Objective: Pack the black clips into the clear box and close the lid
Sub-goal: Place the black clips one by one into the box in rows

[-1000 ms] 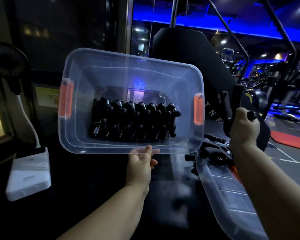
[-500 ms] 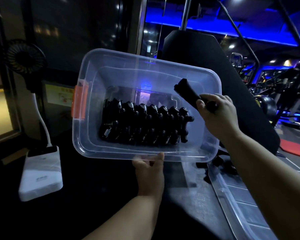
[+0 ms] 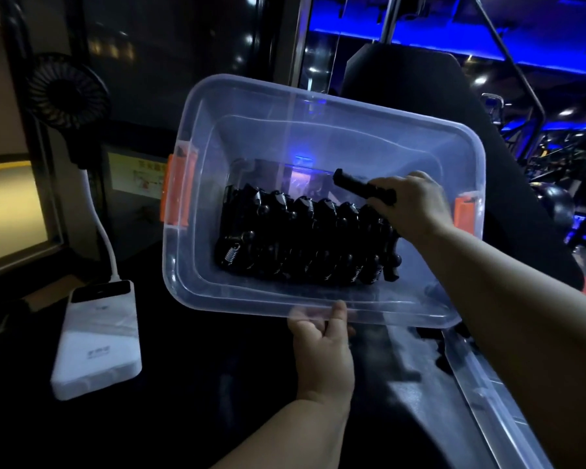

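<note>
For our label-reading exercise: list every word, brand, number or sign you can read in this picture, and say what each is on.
Nothing here can be read with certainty.
White rectangular power bank: small grey mark on its face, too blurred to read.
Yellow rectangular sign on the wall: reddish print, too blurred to read.
Clear plastic box and black spring clips: no lettering shows.

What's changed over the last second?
The right hand, gripping one black clip, came in from the right of the clear box and lowered into it, over the right end of the packed row. The left hand still holds the near rim; the lid stays off.
</note>
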`<action>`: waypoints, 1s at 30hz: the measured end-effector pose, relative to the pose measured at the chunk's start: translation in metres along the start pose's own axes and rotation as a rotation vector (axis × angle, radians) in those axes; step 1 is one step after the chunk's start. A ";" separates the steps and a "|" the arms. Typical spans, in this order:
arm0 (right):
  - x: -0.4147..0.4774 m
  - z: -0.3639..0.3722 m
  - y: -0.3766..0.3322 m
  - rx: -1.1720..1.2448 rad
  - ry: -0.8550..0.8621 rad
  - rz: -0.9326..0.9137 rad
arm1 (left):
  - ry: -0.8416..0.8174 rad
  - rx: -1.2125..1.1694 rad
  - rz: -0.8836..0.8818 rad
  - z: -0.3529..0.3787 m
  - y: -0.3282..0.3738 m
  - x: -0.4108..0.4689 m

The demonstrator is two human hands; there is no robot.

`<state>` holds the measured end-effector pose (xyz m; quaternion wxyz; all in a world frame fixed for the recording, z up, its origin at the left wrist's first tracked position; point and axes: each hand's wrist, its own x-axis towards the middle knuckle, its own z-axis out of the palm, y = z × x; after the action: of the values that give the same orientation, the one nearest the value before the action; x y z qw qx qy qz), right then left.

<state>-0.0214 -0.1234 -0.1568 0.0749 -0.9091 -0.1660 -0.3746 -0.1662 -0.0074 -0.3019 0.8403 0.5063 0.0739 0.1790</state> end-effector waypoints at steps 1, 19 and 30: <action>0.004 0.004 0.001 -0.018 -0.011 0.016 | -0.013 -0.009 -0.001 0.000 0.000 0.000; 0.024 0.049 0.007 -0.124 -0.149 0.153 | -0.069 -0.056 -0.001 -0.001 -0.001 0.001; 0.009 0.035 -0.006 -0.123 -0.213 0.243 | -0.057 -0.079 0.009 0.001 -0.002 0.004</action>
<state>0.0058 -0.1062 -0.1751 0.0460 -0.9599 -0.0384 -0.2740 -0.1620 -0.0072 -0.3029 0.8606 0.4780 0.0403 0.1711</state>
